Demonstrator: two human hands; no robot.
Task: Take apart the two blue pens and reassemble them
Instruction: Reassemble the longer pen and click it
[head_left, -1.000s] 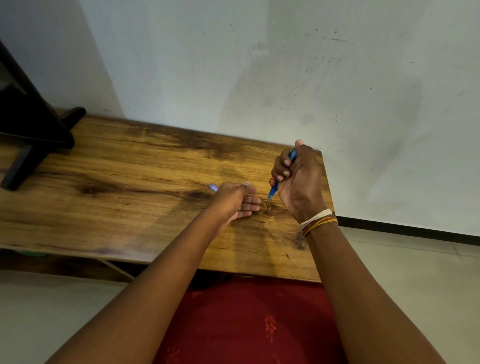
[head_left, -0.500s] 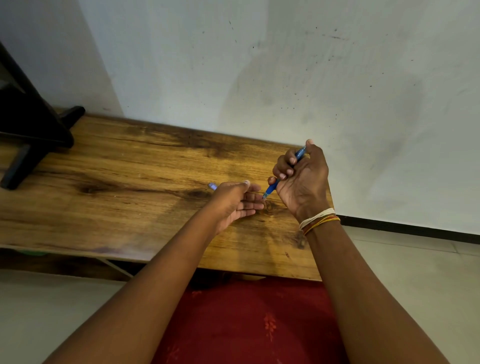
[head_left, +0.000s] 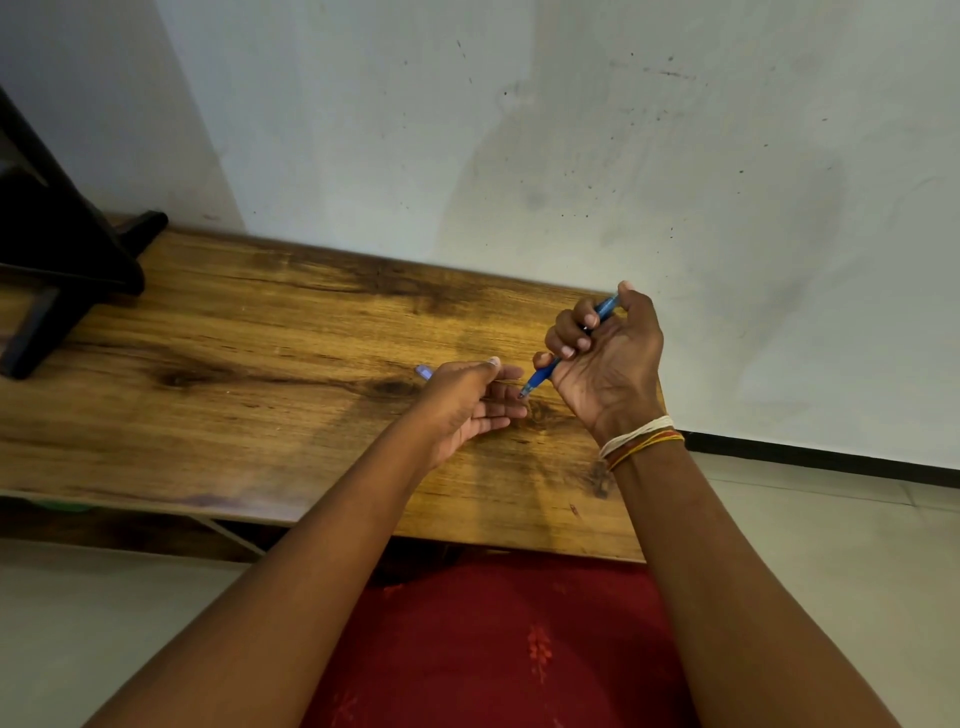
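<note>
My right hand (head_left: 605, 358) is closed in a fist around a blue pen (head_left: 540, 378). The pen slants down to the left, its tip just off the fingertips of my left hand (head_left: 467, 402); its top end (head_left: 607, 306) sticks out by my thumb. My left hand lies over the wooden table (head_left: 260, 374) with thumb up and fingers stretched toward the pen tip. A pale blue pen part (head_left: 423, 371) pokes out behind that hand. The hand hides the rest of it, so I cannot tell whether it is held or lying on the table.
A black stand (head_left: 57, 260) sits on the table's far left end. A grey wall (head_left: 571, 156) rises right behind the table. Red cloth (head_left: 498, 644) covers my lap below the table's near edge. Tiled floor (head_left: 831, 545) lies to the right.
My right hand has tilted the blue pen and brought its tip a little left, up to my left fingertips. My left hand and the pale blue part have barely moved.
</note>
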